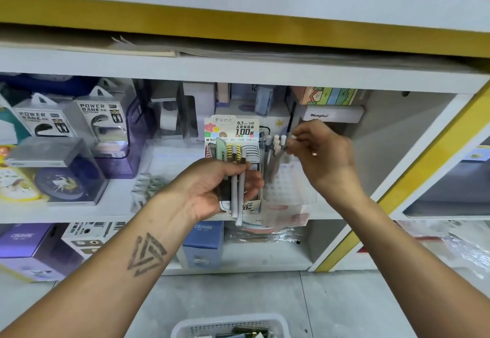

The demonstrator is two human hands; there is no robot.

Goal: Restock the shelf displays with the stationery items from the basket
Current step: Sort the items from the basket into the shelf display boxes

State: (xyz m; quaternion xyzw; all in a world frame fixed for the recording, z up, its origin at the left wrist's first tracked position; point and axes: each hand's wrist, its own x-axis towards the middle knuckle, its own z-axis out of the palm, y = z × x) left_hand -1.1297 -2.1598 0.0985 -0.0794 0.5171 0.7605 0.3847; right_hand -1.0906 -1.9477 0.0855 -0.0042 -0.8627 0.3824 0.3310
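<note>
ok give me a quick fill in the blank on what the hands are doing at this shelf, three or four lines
1. The left hand holds a bunch of pale ____ upright in front of the lead refill display box.
2. The right hand pinches one pen at the clear ____ beside that box.
3. The white ____ with more stock sits on the floor at the bottom of the view.
4. Boxes marked POWER ____ stand on the shelf to the left.

Missing words: pens; holder; basket; BANK
</note>
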